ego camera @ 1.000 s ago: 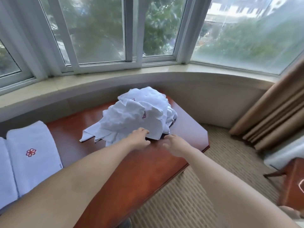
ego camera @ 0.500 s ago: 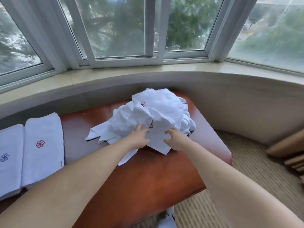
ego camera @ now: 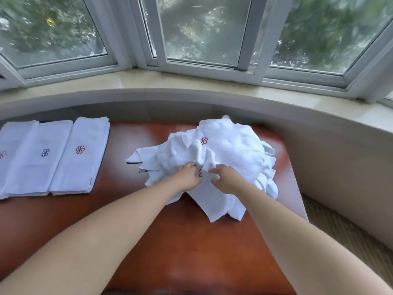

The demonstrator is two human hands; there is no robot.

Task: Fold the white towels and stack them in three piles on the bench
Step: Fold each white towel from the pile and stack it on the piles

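Gripping the crumpled towel heap (ego camera: 225, 152) mid-frame: left hand (ego camera: 188, 175), right hand (ego camera: 226, 177).
Three folded towels (ego camera: 53, 156) lie at frame left on the tabletop (ego camera: 170, 241).

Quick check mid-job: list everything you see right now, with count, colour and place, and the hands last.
folded towel piles: three, white with flower logos, side by side at the bench's left end
unfolded towel heap: one, white, on the bench's right half
bench: one, reddish-brown wood, under the window
windowsill: one, pale stone, curved, behind the bench
windows: white frames, trees outside
carpet: beige, right of the bench
left hand: grips the heap's near edge
right hand: grips the heap beside it
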